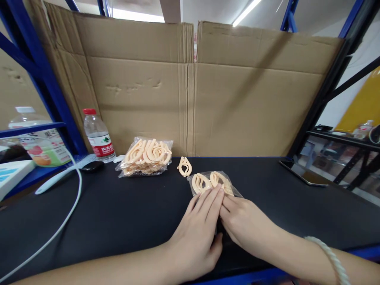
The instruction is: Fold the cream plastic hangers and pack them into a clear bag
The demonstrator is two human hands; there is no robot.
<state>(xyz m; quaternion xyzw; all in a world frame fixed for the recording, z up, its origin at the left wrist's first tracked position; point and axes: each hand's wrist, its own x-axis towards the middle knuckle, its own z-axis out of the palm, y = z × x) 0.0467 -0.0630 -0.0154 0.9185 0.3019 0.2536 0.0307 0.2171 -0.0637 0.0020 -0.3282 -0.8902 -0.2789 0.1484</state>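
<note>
A clear plastic bag (236, 192) holding several peach, teardrop-shaped plastic pieces (202, 182) lies on the black table in front of me. My left hand (199, 227) rests on the bag's near part, fingers stretched out flat over it, thumb lower down. Beside it, my right hand (244, 222) has its fingers curled in at the bag's near edge, touching the left fingertips. What the right fingertips pinch is mostly hidden, but it appears to be the bag's plastic. One loose peach piece (184, 166) lies just beyond the bag, to the left.
A fuller bag of peach pieces (147, 157) sits farther back left. Near it stand a red-capped water bottle (99, 136), a black mouse-like object (92, 166) and a white cable (69, 215). A dark flat tablet (303, 173) lies at right. Cardboard (249, 99) walls the back.
</note>
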